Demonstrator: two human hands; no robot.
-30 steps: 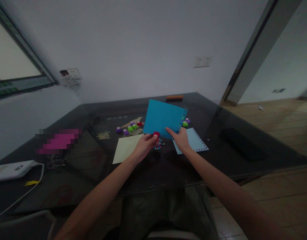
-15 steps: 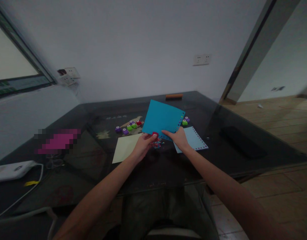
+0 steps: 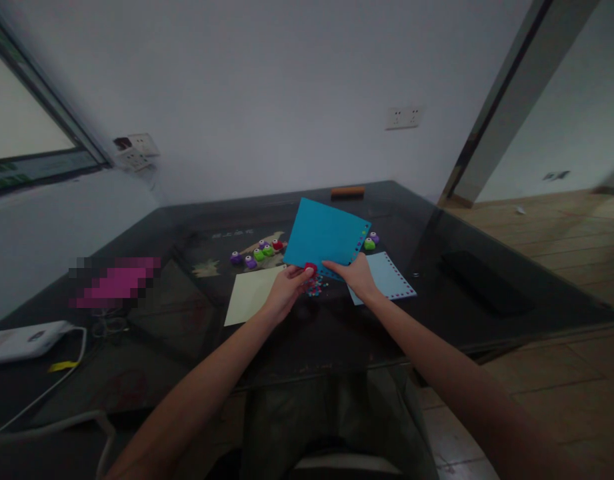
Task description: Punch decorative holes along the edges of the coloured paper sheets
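My left hand (image 3: 285, 291) grips a small red craft punch (image 3: 311, 268) at the lower edge of a blue sheet of paper (image 3: 324, 230). With its thumb on top, my right hand (image 3: 359, 277) pinches the same sheet near its lower right corner. Small punched holes run along the sheet's right edge and part of its lower edge. Beneath the punch lies a pile of tiny coloured paper bits (image 3: 315, 288). A pale yellow sheet (image 3: 249, 297) rests by my left hand. Under my right hand is a light blue sheet (image 3: 384, 277) with holes along two edges.
Several purple, green and red punches (image 3: 259, 254) stand at the back left. Two more, one a green punch (image 3: 369, 244), are behind the right hand. A brown cylinder (image 3: 347, 192) lies by the wall. A dark oblong object (image 3: 484, 283) is at right, a white device (image 3: 29, 341) with a cable at left.
Both hands, the punch and the blue sheet stay almost in place. The left thumb remains on the red punch.
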